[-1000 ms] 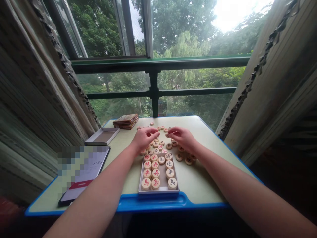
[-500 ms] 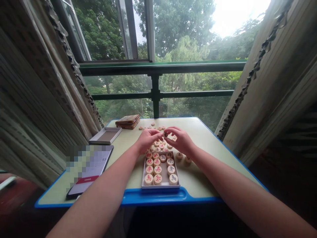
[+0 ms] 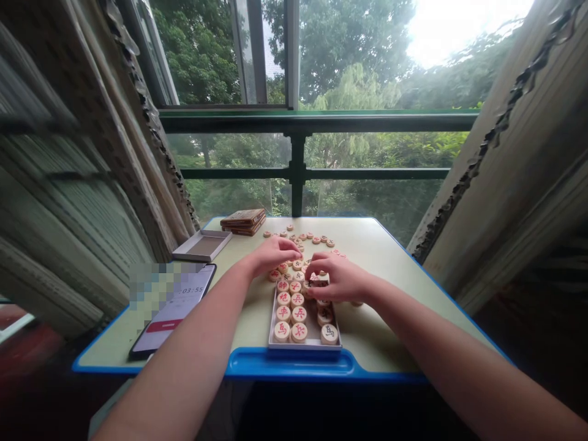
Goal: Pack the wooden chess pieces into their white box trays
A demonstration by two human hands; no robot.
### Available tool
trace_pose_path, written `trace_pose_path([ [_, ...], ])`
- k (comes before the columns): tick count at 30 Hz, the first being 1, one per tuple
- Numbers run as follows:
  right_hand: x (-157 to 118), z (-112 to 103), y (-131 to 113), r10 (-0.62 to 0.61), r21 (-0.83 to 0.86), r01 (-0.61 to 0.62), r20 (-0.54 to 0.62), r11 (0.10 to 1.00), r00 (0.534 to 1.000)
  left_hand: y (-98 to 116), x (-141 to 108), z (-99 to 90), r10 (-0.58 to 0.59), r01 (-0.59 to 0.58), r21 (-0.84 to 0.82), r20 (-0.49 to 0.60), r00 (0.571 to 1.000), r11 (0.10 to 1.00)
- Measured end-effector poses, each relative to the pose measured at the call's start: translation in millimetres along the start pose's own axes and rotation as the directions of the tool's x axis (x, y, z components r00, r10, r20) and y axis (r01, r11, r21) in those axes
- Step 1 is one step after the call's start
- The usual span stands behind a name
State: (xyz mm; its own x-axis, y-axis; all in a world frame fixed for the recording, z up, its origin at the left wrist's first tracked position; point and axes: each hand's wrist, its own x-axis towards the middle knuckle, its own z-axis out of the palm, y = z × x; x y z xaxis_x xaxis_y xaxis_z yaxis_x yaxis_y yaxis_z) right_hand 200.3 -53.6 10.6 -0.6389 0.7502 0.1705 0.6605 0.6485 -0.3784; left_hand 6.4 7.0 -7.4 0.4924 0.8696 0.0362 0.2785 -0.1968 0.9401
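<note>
A shallow white box [image 3: 305, 346] near the table's front edge holds rows of round Chinese chess pieces, with red characters on the left and black ones on the right, such as the black horse piece [image 3: 329, 333]. My right hand [image 3: 337, 275] is over the box's far right part, its thumb and fingers curled around a black-marked chess piece [image 3: 307, 288]. The hand hides part of the right column. My left hand [image 3: 273, 252] reaches over the loose chess pieces [image 3: 297, 264] behind the box, fingers stretched forward and to the right. Its fingertips are close to a piece.
More loose pieces [image 3: 316, 239] lie scattered toward the far side. An empty box lid [image 3: 202, 246] and a brown folded board or case [image 3: 243, 222] sit back left. A phone [image 3: 177, 306] lies left of my forearm. A blue trough [image 3: 294, 362] edges the table's front.
My hands, together over the loose pieces before, have parted. The right came back toward me over the box; the left stays over the loose pieces. The view has shifted slightly.
</note>
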Motion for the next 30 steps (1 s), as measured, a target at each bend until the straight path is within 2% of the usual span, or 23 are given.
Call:
trace_pose_path([
  [8, 0.9, 6.0, -1.4, -0.008, -0.073, 0.007, -0.005, 0.997, 1.0, 5.6, -2.4, 3.1, -0.006, 0.006, -0.003, -0.042, 0.999, 1.0],
  [17, 2.3, 2.4, -4.7, 0.007, -0.03, -0.006, 0.055, 1.0, 0.998, -6.0, 2.4, 5.7, 0.01, -0.006, 0.138, -0.033, 0.999, 0.99],
  [24, 2.5, 1.0, -3.5, 0.005, -0.028, -0.003, 0.069, 1.0, 0.998, -6.6, 3.2, 6.1, 0.012, -0.007, 0.123, -0.042, 0.999, 0.992],
  [27, 2.3, 1.6, -6.4, -0.002, -0.007, 0.002, 0.047, 1.0, 0.999, -5.5, 3.1, 5.4, 0.01, -0.004, 0.117, -0.056, 0.998, 0.993],
  [30, 4.2, 8.3, -10.5, 0.004, -0.003, -0.004, -0.028, 1.0, 1.0, -3.6, 2.8, 4.1, 0.014, -0.007, 0.112, -0.069, 0.998, 0.994],
])
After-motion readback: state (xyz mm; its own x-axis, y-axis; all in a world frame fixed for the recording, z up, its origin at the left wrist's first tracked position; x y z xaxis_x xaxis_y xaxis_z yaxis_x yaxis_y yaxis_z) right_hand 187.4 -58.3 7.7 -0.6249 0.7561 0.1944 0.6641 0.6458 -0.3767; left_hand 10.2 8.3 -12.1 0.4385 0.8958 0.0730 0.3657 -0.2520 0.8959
